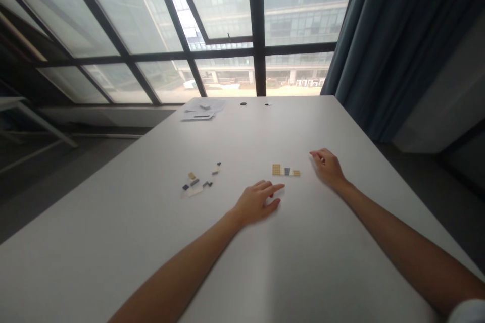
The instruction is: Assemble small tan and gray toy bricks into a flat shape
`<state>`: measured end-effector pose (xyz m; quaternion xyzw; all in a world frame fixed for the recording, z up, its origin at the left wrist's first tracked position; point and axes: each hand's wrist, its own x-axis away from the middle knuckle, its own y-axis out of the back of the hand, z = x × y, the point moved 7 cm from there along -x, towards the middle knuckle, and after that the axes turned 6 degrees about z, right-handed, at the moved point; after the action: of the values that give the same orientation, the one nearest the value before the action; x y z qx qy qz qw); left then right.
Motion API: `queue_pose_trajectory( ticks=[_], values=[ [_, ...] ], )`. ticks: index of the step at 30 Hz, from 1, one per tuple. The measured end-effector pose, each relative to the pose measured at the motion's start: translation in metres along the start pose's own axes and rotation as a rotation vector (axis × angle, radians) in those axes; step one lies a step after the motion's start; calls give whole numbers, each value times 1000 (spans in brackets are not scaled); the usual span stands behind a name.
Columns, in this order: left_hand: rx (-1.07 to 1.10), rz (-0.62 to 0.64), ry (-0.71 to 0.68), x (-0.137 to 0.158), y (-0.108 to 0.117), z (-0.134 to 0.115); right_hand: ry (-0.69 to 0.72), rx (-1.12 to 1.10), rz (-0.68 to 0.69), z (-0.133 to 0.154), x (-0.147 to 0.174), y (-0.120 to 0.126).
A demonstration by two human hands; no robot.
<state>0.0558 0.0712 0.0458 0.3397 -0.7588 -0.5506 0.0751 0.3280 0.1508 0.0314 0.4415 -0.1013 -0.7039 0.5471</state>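
Observation:
My left hand (259,202) rests low over the white table, its index finger stretched to the right and its thumb apart, with nothing held. Just beyond its fingertips lies a short flat strip of small building bricks (287,170), tan at both ends with white and dark grey between. My right hand (329,167) is to the right of this strip and apart from it. Its fingers are curled, with the index finger and thumb close together at the tip; anything between them is too small to make out.
Several loose small bricks (194,182), tan, grey, black and white, are scattered left of my left hand. Papers (202,109) lie at the table's far left corner. A round dark hole (243,104) is near the far edge. Windows stand behind, a dark curtain (371,50) on the right.

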Motion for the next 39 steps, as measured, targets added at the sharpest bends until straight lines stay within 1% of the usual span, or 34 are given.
queue_pose_trajectory(
  ticks=[3, 6, 8, 11, 39],
  values=[
    [-31, 138, -39, -1, -7, -9, -12, 41, 5, -7, 0, -4],
    [-69, 190, -34, -2, -11, -9, -26, 97, 68, -15, 1, -12],
    [-75, 196, -24, -3, -13, -6, 3, 184, 144, -18, 2, -20],
    [-62, 196, -18, -3, -14, -5, 26, 248, 183, -23, 3, -24],
    [-39, 196, 9, -2, -16, -3, -5, 229, 185, -27, 3, -21]
  ],
)
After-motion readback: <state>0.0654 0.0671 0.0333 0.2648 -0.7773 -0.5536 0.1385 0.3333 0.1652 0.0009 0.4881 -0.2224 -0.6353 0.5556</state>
